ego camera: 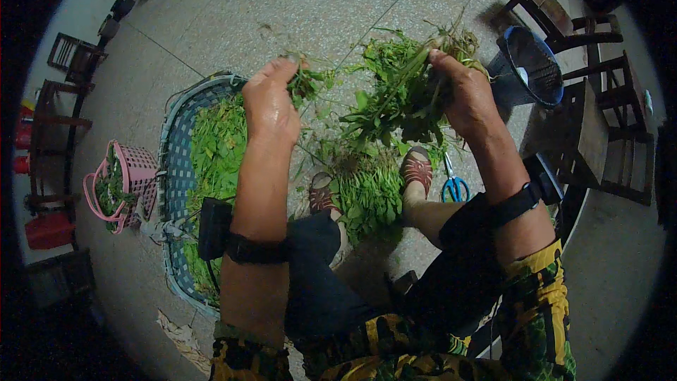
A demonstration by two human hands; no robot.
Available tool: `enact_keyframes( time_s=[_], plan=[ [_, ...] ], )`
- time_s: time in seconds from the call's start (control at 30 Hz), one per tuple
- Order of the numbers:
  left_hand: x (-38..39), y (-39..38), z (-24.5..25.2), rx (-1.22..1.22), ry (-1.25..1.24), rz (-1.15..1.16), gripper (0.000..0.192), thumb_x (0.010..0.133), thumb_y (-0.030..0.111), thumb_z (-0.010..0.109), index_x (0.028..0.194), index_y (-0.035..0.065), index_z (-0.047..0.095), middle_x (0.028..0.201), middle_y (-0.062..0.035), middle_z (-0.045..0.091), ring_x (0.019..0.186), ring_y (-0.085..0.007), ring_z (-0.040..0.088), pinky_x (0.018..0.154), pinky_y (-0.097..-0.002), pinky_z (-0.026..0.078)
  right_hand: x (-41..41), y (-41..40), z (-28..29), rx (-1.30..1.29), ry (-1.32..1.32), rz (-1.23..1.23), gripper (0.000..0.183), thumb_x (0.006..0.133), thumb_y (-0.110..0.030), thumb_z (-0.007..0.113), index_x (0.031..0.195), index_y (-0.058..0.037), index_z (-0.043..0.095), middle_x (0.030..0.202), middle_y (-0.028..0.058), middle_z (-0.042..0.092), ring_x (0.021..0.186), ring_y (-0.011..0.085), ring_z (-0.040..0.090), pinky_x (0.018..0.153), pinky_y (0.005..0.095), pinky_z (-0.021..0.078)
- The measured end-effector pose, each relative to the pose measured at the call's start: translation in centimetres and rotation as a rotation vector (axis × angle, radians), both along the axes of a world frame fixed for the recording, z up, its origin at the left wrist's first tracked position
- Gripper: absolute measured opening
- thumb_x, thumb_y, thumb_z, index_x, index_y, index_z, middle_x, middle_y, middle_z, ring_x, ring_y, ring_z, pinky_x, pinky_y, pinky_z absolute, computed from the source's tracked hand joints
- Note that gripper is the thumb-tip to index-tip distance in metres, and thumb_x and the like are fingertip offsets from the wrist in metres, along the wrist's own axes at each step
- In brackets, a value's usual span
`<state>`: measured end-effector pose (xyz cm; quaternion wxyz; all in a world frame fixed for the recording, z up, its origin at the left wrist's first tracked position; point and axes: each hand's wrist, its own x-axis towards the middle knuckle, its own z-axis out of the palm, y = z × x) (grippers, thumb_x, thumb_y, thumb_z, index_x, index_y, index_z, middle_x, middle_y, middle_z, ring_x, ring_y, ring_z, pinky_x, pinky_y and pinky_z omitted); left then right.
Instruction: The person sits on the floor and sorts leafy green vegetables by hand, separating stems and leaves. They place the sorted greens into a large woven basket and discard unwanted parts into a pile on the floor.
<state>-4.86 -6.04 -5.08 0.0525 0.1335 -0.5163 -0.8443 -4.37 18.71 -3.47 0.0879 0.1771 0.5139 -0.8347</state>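
Note:
My right hand (468, 90) grips a bunch of leafy greens (407, 95) with stringy roots at its top, held above the floor. In my left hand (272, 98) is a small tuft of greens (304, 84), pinched between thumb and fingers. Between my sandalled feet lies a pile of greens (367, 196), its roots pointing away from me and its leaves towards me. Blue-handled scissors (455, 188) rest on the floor beside my right foot. Left of me stands a woven basket (177, 169) with many loose green leaves (217, 143) inside, partly hidden by my left forearm.
A pink plastic basket (140, 174) holding greens is at the far left. A blue-rimmed bin (555, 74) stands beyond my right hand, near wooden stools (576, 132). Loose leaf scraps lie on the speckled floor (296, 5). Crumpled paper or plastic (182, 336) lies at the lower left.

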Motion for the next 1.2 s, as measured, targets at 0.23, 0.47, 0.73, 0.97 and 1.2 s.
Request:
enact_keyframes(
  time_s=[0.23, 0.47, 0.73, 0.97, 1.2],
  plan=[
    [-0.6, -1.3, 0.5, -0.021, 0.029, 0.098, 0.008, 0.083, 0.003, 0.054, 0.088, -0.0020, 0.057, 0.084, -0.0107, 0.061, 0.075, -0.0185, 0.059, 0.072, -0.0283, 0.049, -0.2, 1.5, 0.0, 0.126, -0.008, -0.007, 0.022, 0.081, -0.018, 0.064, 0.093, 0.0012, 0.062, 0.083, 0.0073, 0.062, 0.067, 0.0185, 0.059, 0.060, 0.0328, 0.0489],
    [-1.2, -2.5, -0.1, -0.013, 0.061, 0.060, 0.011, 0.084, 0.006, 0.054, 0.091, -0.0026, 0.057, 0.086, -0.0111, 0.061, 0.077, -0.0181, 0.059, 0.073, -0.0269, 0.048, 0.0, 1.1, 0.0, 0.226, 0.006, 0.098, 0.014, 0.080, -0.012, 0.061, 0.087, -0.0002, 0.061, 0.074, 0.0055, 0.060, 0.063, 0.0163, 0.058, 0.054, 0.0329, 0.0478],
    [0.0, -1.2, 1.0, -1.325, -0.152, -0.089, 0.045, 0.077, 0.018, 0.062, 0.112, -0.0077, 0.051, 0.103, -0.0162, 0.060, 0.087, -0.0237, 0.059, 0.080, -0.0311, 0.045, -0.3, 1.2, -1.1, 0.419, 0.056, 0.171, 0.007, 0.077, -0.008, 0.062, 0.081, -0.0024, 0.059, 0.067, 0.0038, 0.056, 0.056, 0.0141, 0.054, 0.046, 0.0316, 0.0444],
    [1.0, 1.0, 2.8, -1.141, 0.042, -0.590, 0.061, 0.075, 0.021, 0.062, 0.126, -0.0042, 0.042, 0.112, -0.0114, 0.059, 0.080, -0.0198, 0.060, 0.070, -0.0293, 0.047, 0.7, 0.1, 0.8, 0.427, 0.086, 0.426, 0.015, 0.079, -0.018, 0.060, 0.083, -0.0030, 0.060, 0.070, 0.0031, 0.057, 0.059, 0.0124, 0.053, 0.052, 0.0292, 0.0434],
    [2.0, 4.2, 3.7, -0.275, 0.027, -0.859, 0.041, 0.077, 0.015, 0.066, 0.113, -0.0011, 0.053, 0.090, -0.0014, 0.060, 0.069, -0.0079, 0.054, 0.060, -0.0207, 0.044, 1.5, -1.1, 1.3, 0.430, 0.351, 0.564, 0.019, 0.078, -0.018, 0.059, 0.086, -0.0014, 0.063, 0.075, 0.0034, 0.061, 0.065, 0.0096, 0.054, 0.059, 0.0268, 0.0442]
  ],
)
